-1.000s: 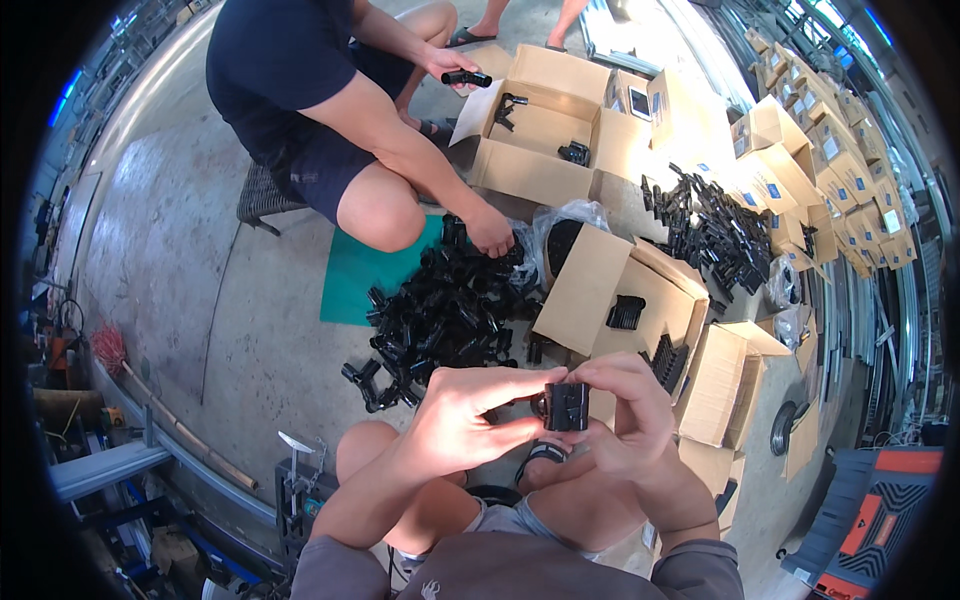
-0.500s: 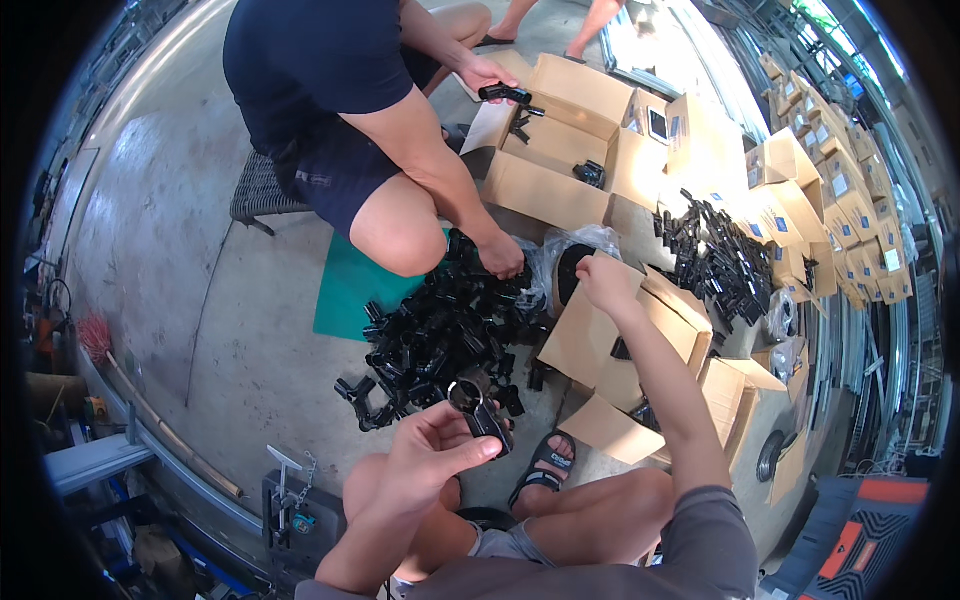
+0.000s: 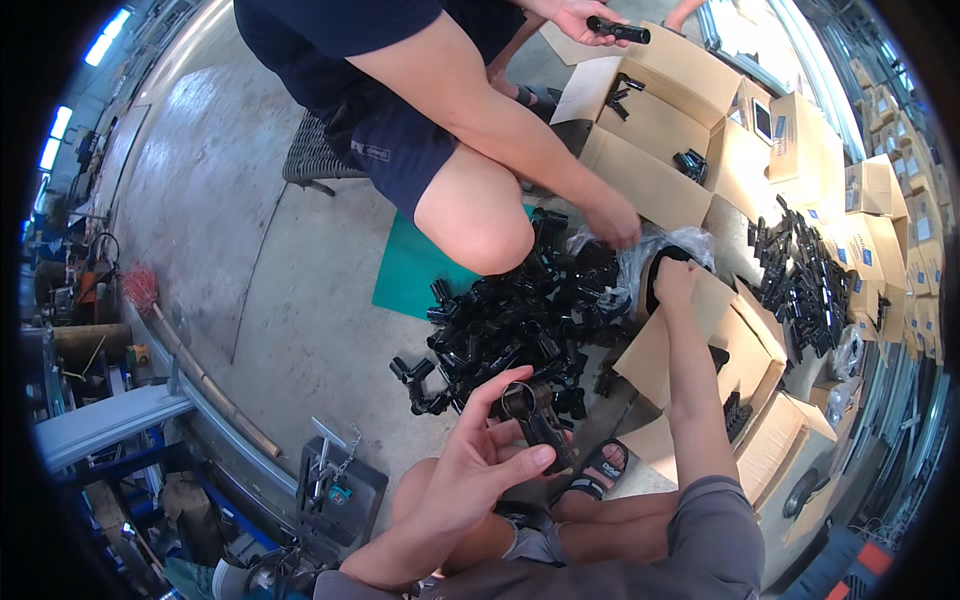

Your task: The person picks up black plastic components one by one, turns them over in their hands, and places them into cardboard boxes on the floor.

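My left hand [image 3: 480, 460] holds a black plastic pipe-like part [image 3: 538, 420] with a round ring at its upper end, just above my knee. My right arm stretches forward and my right hand [image 3: 676, 284] reaches into a clear plastic bag [image 3: 640, 262] of black rings beside a cardboard box [image 3: 700, 350]; its fingers are partly hidden, so I cannot tell what it grips. A pile of black plastic parts [image 3: 520, 325] lies on the concrete floor between me and another person.
A person in dark shorts sits opposite on a stool [image 3: 310, 160], one hand [image 3: 612, 222] at the bag, the other holding a black part [image 3: 618, 30]. Several open cardboard boxes [image 3: 650, 130] stand right. A green mat [image 3: 415, 270], more black parts [image 3: 800, 290], a broom [image 3: 150, 300].
My hands were together on one black part; my right hand has let go and reached forward into the plastic bag. My left hand keeps the part lower left.
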A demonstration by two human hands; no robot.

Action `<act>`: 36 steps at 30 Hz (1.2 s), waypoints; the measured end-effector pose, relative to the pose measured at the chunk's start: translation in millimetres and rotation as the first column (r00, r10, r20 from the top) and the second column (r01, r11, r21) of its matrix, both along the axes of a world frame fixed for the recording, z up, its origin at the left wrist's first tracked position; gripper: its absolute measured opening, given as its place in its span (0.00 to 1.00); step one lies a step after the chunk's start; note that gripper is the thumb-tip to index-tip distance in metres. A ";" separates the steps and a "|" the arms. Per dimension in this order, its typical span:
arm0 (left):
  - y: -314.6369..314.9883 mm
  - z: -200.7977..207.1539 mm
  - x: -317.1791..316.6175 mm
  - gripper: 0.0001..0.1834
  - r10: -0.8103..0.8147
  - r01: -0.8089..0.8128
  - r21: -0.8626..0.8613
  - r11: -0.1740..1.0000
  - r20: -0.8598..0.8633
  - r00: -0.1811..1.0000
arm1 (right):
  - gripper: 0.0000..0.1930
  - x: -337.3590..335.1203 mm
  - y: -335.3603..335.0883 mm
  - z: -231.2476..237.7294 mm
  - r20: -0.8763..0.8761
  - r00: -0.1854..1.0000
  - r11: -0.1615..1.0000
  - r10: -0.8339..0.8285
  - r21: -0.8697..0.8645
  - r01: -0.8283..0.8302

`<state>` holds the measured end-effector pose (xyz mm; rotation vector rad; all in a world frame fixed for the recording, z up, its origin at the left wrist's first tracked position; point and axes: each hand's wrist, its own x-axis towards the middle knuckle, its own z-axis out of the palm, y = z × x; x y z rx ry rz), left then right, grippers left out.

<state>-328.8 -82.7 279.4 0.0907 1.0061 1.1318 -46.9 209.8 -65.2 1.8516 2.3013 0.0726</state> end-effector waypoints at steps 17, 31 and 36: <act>-17.2 -5.3 46.8 0.40 0.150 0.000 0.511 0.859 -0.252 0.956 | 0.05 -67.6 -227.8 349.3 -0.958 -0.090 0.937 -0.272 -0.242 -0.253; -50.8 2.2 90.3 0.40 0.173 0.040 0.694 0.719 -0.234 0.957 | 0.04 -50.4 -308.2 377.9 -0.989 -0.149 0.996 -0.009 -0.022 0.089; -54.1 -2.8 93.8 0.39 0.179 0.143 0.672 0.727 -0.387 0.904 | 0.04 -47.8 -309.9 367.0 -0.975 -0.195 0.984 -0.104 -0.129 0.121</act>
